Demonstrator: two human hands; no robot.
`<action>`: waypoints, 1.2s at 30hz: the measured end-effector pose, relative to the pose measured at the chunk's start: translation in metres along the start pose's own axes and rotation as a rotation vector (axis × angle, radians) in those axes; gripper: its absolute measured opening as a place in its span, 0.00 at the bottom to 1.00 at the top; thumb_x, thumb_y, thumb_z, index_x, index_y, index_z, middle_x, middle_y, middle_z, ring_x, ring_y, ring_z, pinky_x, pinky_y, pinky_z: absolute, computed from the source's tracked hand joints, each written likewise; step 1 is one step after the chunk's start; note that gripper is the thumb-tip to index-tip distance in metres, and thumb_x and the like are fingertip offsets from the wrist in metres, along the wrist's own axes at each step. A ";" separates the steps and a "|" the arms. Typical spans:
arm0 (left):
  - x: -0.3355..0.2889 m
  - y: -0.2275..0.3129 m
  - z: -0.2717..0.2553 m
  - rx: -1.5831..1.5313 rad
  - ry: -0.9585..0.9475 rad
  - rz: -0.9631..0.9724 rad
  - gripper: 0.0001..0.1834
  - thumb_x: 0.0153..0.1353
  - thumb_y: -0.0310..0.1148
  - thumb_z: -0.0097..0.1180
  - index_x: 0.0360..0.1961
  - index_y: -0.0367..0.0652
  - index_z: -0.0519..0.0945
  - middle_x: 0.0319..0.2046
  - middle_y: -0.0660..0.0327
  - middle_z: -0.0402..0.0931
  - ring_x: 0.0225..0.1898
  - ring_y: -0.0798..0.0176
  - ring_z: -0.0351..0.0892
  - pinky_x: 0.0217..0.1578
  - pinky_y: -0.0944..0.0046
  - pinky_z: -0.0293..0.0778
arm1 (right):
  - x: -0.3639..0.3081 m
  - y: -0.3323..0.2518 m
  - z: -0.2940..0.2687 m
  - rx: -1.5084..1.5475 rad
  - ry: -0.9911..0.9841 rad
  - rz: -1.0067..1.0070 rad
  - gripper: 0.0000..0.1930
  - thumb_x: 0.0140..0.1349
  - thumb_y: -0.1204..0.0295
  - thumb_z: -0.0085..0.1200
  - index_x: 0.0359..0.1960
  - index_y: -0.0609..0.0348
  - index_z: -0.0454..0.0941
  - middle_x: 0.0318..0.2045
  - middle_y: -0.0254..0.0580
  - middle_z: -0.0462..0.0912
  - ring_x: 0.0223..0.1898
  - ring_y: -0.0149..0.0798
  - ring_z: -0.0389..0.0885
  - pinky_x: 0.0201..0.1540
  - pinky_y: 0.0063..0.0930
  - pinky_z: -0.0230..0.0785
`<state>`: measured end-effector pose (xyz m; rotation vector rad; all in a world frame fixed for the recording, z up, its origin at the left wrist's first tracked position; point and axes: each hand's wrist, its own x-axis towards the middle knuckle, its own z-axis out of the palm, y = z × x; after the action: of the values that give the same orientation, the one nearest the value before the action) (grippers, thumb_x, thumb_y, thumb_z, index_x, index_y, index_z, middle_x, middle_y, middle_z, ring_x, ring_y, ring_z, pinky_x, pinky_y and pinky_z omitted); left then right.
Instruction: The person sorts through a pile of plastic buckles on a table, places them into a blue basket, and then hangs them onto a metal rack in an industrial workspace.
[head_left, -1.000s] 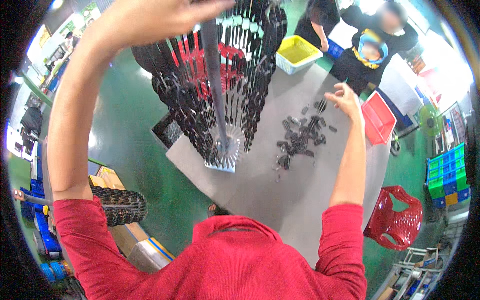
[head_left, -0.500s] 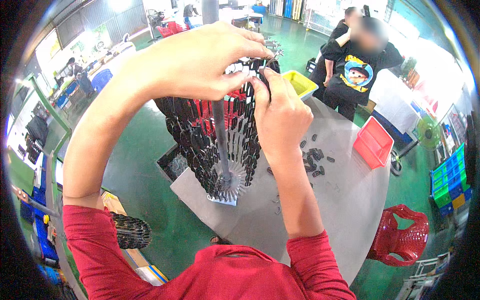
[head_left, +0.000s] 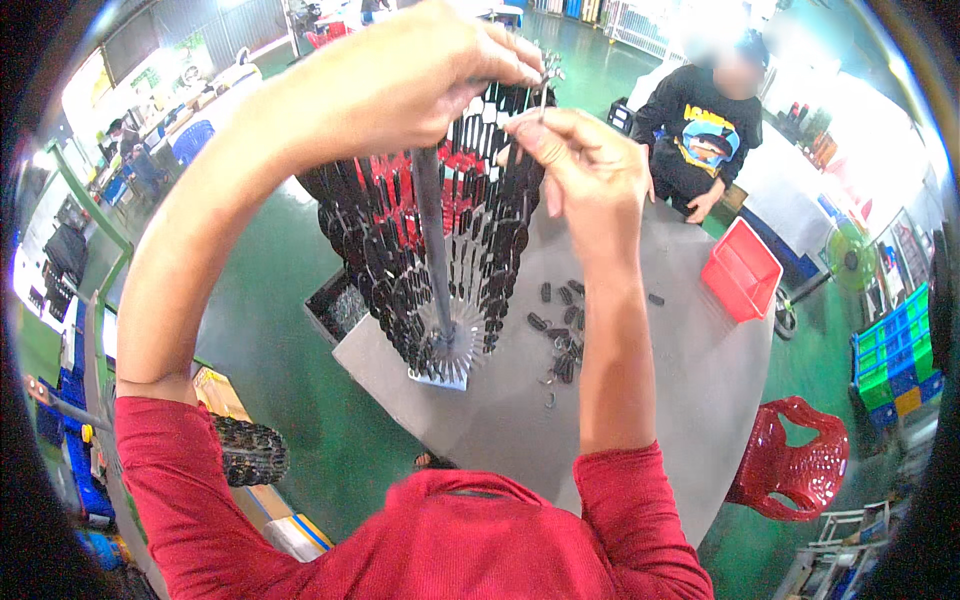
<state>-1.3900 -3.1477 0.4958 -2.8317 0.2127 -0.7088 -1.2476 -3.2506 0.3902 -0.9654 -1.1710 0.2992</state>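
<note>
A tall round rack of hanging black parts (head_left: 400, 250) stands in front of me around a grey pole (head_left: 430, 220). My left hand (head_left: 450, 85) reaches over its top, the fingers bent and close together at the upper edge; what they grip, if anything, is hidden. At the rack's right upper edge, my right hand (head_left: 595, 165) is closed in a pinch. A thin, light metal piece (head_left: 543, 102) sticks up from its thumb and forefinger. Small black oval pieces (head_left: 565, 345) lie loose on the grey table (head_left: 690, 400), left of my right forearm.
A red tray (head_left: 742, 270) stands at the table's right edge, with a red plastic chair (head_left: 795, 460) nearer me. Across the table is a person in a black shirt (head_left: 705, 125). A dark bin (head_left: 340, 305) sits left of the rack; a green fan (head_left: 850, 250) is far right.
My right hand has shifted right and its fingers have changed position. My left hand has moved up slightly. Across the table, the person has lowered their arms. The yellow basket no longer shows.
</note>
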 end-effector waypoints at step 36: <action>-0.003 0.009 -0.019 -0.135 -0.104 -0.038 0.29 0.52 0.29 0.56 0.59 0.41 0.71 0.54 0.49 0.74 0.56 0.47 0.73 0.59 0.53 0.66 | -0.020 -0.001 0.022 -1.168 0.370 -0.444 0.13 0.60 0.57 0.55 0.41 0.47 0.79 0.24 0.35 0.80 0.19 0.42 0.80 0.19 0.34 0.69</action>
<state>-1.4020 -3.1592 0.5086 -2.9986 0.1975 -0.5730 -1.2748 -3.2538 0.3793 -1.6053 -1.1390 -0.9960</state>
